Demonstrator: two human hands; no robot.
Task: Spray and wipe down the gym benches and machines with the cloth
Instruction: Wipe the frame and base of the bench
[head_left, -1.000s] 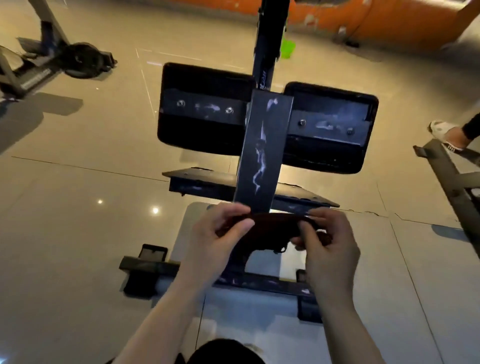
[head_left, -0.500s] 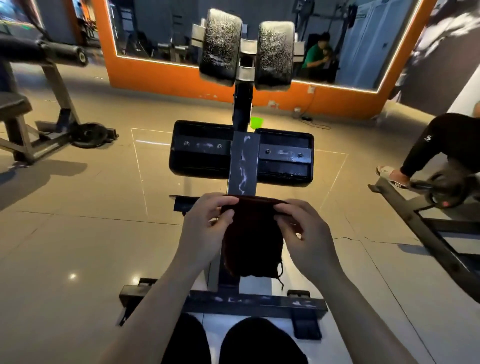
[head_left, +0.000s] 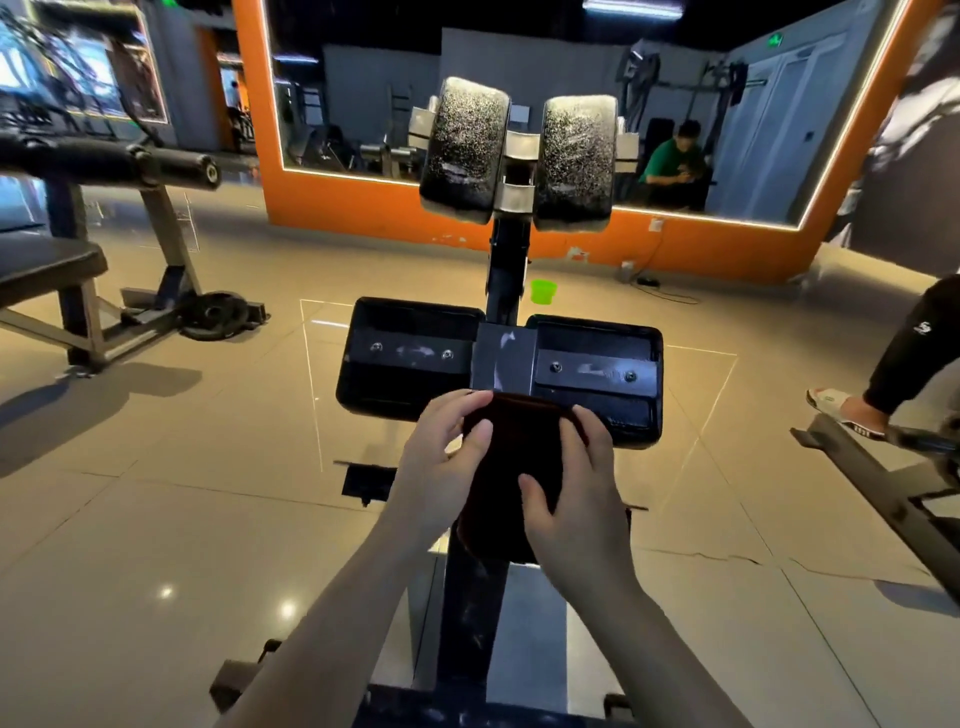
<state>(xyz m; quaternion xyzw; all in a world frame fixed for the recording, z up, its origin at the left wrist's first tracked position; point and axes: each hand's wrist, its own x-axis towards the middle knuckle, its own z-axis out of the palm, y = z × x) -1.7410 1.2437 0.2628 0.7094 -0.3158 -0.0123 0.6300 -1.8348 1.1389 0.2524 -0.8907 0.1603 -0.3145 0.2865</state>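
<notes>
While both hands (head_left: 519, 488) grip cloth (head_left: 511, 467); machine post (head_left: 506, 358) ahead | green cup (head_left: 543, 291) behind

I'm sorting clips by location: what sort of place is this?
Most likely a gym: a padded exercise machine stands in front, a weight plate lies by a bench frame to the left, and a large orange-framed wall mirror reflects more equipment.

Gym: padded machine (head_left: 514, 156), bench (head_left: 47, 270), weight plate (head_left: 215, 314), orange-framed wall mirror (head_left: 363, 104), tiled floor (head_left: 130, 519).
</notes>
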